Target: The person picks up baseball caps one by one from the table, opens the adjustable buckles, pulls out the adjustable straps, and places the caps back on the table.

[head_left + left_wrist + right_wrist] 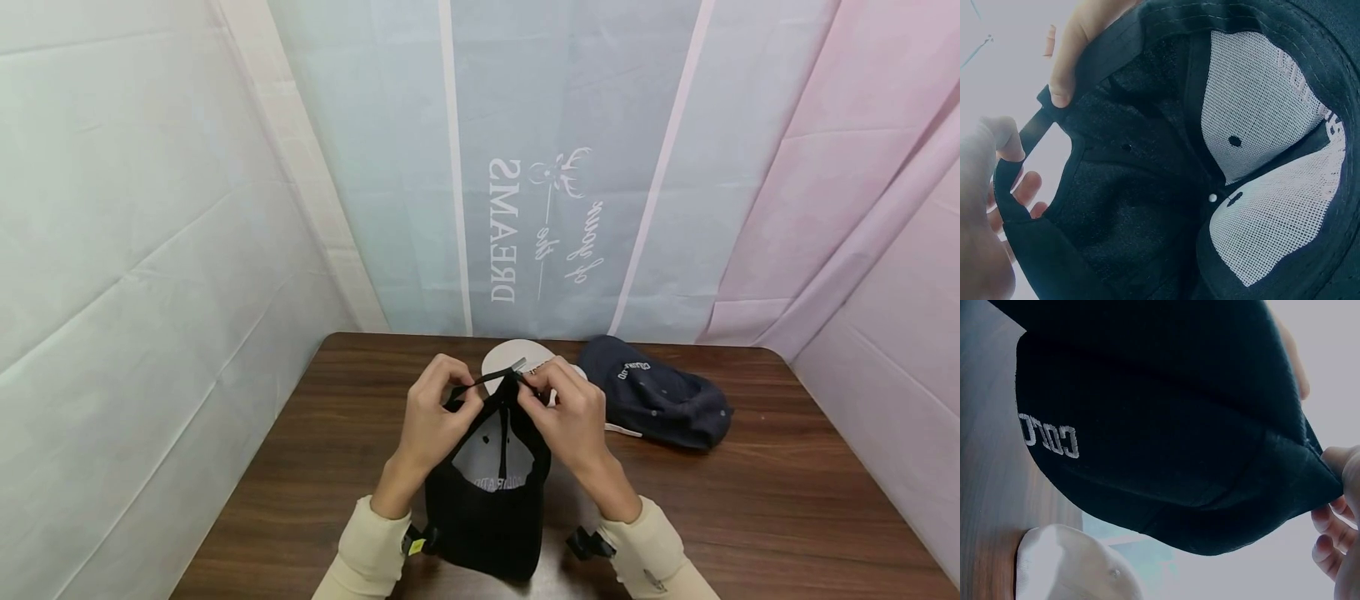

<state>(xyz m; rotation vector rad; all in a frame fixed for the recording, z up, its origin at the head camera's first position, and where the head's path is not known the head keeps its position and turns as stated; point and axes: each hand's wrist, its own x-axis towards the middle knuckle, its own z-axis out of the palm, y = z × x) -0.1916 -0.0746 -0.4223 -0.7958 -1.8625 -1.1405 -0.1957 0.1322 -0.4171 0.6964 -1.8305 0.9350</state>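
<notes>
A black baseball cap [483, 533] is held up with its brim low toward the person and its inside facing the head camera. Pale mesh panels [1263, 94] line the inside, as the left wrist view shows. My left hand [435, 417] pinches the back strap [487, 377] on its left side. On the other side, my right hand [572, 412] pinches the strap's end by a small metal buckle [519, 364]. Under the strap, the cap's rear opening shows in the left wrist view. White embroidered letters [1050, 434] mark the cap's front in the right wrist view.
Behind the hands, a white cap [510, 350] lies on the brown wooden table [360, 375], partly hidden. A navy cap [667, 404] with white lettering lies to its right. Fabric curtains [405, 167] stand along the table's back and sides.
</notes>
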